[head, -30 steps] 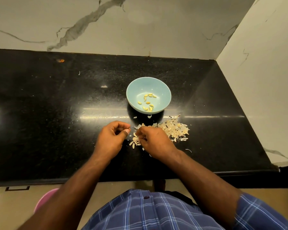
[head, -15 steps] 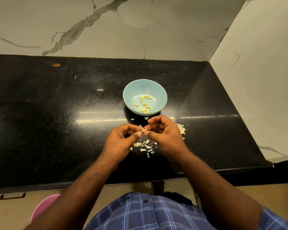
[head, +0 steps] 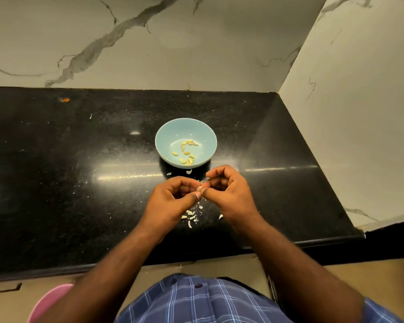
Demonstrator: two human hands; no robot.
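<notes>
**Item 1, seed** (head: 199,188): small and pale. You are holding it in the air over the bench (head: 68,187), at 6 o'clock from the bowl, caught between the tips of both hands.

**Item 2, left hand** (head: 173,201): you are curling its fingers (head: 191,197) inward and pinching the seed from the 9 o'clock side, with the thumb tip pressing against it.

**Item 3, right hand** (head: 231,194): you are pinching the same seed from the 3 o'clock side. Its fingers (head: 216,171) are arching over the palm, and the thumb is meeting the left thumb at the seed.

**Item 4, bowl** (head: 170,136): light blue and round. It is sitting upright on the bench at 12 o'clock from your hands, near them but apart.

**Item 5, kernels** (head: 187,153): yellow. They are lying loose in the bottom of the bowl, most of them toward its 6 o'clock side.

**Item 6, husks** (head: 191,216): white flakes. They are lying scattered on the bench below your hands, at 6 o'clock from the seed, and a few more are lying by the bowl's foot.

**Item 7, orange speck** (head: 64,99): it is lying at 10 o'clock from the bowl, well apart from it and close to the wall.

**Item 8, marble wall** (head: 196,43): it is running behind the bench at 12 o'clock and along its 3 o'clock side.

**Item 9, checked shirt** (head: 196,301): blue. You are wearing it, at 6 o'clock in the view.

**Item 10, pink object** (head: 49,301): rounded. It is showing at 7 o'clock, below the bench edge, and is partly cut off, so I cannot tell what it is.
</notes>
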